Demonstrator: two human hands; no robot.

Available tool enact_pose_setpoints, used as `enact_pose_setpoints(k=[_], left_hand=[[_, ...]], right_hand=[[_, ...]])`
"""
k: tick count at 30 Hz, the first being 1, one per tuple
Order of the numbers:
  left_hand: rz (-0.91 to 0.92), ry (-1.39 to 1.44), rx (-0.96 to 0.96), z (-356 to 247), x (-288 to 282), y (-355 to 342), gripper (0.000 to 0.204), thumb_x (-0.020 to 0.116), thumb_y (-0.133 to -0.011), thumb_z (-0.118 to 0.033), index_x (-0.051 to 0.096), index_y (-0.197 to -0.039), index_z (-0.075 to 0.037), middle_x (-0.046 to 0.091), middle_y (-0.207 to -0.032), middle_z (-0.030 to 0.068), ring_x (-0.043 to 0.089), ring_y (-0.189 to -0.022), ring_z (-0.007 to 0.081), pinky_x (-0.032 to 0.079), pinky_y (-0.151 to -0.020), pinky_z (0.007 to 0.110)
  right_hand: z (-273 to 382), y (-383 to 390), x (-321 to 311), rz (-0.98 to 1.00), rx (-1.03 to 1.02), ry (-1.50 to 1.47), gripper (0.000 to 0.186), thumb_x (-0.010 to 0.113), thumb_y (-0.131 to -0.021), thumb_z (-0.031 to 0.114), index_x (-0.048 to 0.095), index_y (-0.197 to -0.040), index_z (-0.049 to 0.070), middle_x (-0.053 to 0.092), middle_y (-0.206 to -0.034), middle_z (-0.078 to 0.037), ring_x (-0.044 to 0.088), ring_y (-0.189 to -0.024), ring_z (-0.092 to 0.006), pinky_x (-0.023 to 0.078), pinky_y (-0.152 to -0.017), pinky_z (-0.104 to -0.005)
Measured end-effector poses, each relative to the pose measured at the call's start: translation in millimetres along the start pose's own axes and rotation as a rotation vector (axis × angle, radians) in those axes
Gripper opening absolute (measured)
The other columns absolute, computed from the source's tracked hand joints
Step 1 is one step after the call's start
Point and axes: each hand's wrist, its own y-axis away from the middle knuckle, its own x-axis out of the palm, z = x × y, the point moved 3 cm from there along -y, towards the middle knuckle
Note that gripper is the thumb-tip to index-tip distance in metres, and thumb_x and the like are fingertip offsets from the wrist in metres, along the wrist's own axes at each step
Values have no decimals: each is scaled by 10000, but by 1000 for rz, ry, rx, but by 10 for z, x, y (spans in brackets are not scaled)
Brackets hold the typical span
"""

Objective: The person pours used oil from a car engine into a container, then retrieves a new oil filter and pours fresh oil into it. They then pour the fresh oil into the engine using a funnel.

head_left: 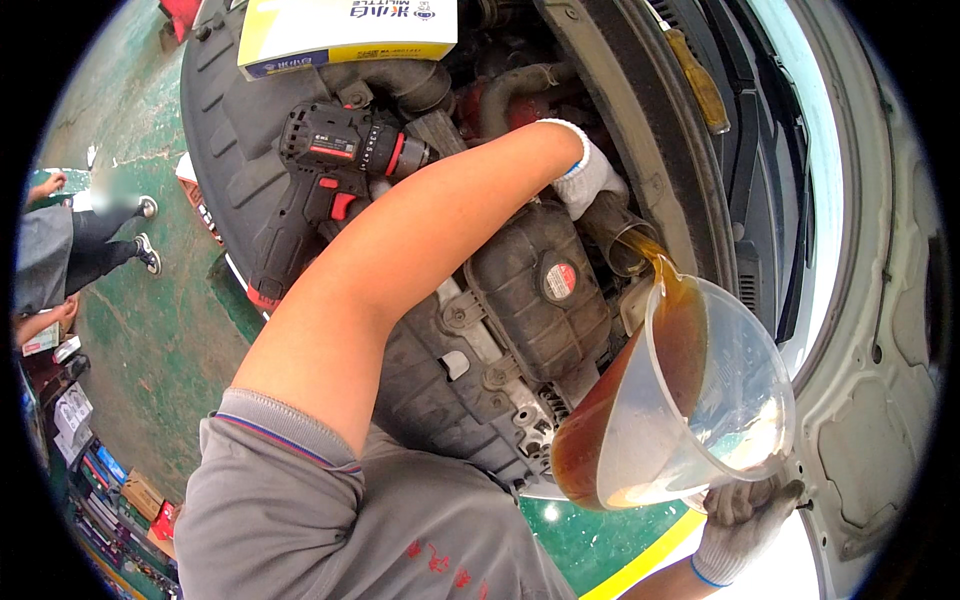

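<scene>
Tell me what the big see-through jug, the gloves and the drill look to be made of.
The jug: probably smooth moulded plastic, since its translucent wall looks slightly cloudy; glass seems less likely. The gloves: white knitted fabric, matte, perhaps cotton, judging by the soft, stretchy-looking cuffs. The drill: apparently mostly black plastic with red trim, judging by its moulded casing.

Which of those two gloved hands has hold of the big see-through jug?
The right hand, at the picture's lower right, holds the translucent jug. The left hand, farther up, is instead at the dark tube.
</scene>
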Motion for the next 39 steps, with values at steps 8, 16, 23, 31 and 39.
enact_pose_setpoints(k=[8, 16, 23, 31, 39], left_hand=[[13, 30, 10, 9, -36, -18, 751, 722, -583, -108, 519, -1306, -98, 571, -1264, 169, 509, -1198, 327, 392, -1001, 385], [-17, -21, -11, -20, -8, 16, 764, 721, -591, -106, 505, -1324, -100, 561, -1280, 173, 501, -1210, 329, 389, -1011, 389], [-12, -38, -17, -32, -34, 10, 796, 717, -606, -106, 467, -1363, -107, 547, -1297, 181, 490, -1223, 335, 384, -1021, 394], [-1, -41, -2, -58, -43, 16, 809, 714, -613, -106, 451, -1377, -110, 543, -1300, 185, 489, -1223, 339, 386, -1021, 397], [0, -47, -7, -71, -4, 31, 813, 713, -615, -106, 445, -1382, -113, 543, -1300, 186, 490, -1221, 341, 389, -1017, 399]], right_hand=[[6, -30, -41, 128, -18, 9, 460, 455, -975, 487, 432, -730, 99, 314, -453, 23, 306, -337, -82, 286, -332, -254], [8, -35, -21, 13, -13, 16, 449, 466, -972, 483, 432, -741, 100, 309, -462, 26, 291, -339, -75, 253, -326, -245], [10, -44, -67, -17, -43, 70, 455, 462, -971, 493, 448, -757, 92, 325, -467, 25, 301, -343, -74, 276, -329, -248], [24, -53, -54, 182, -75, 117, 474, 472, -958, 514, 484, -792, 70, 352, -481, 15, 317, -352, -80, 293, -331, -253], [28, -14, 24, -34, -119, 209, 500, 460, -953, 537, 458, -735, 87, 356, -468, 8, 331, -344, -87, 292, -326, -252]])
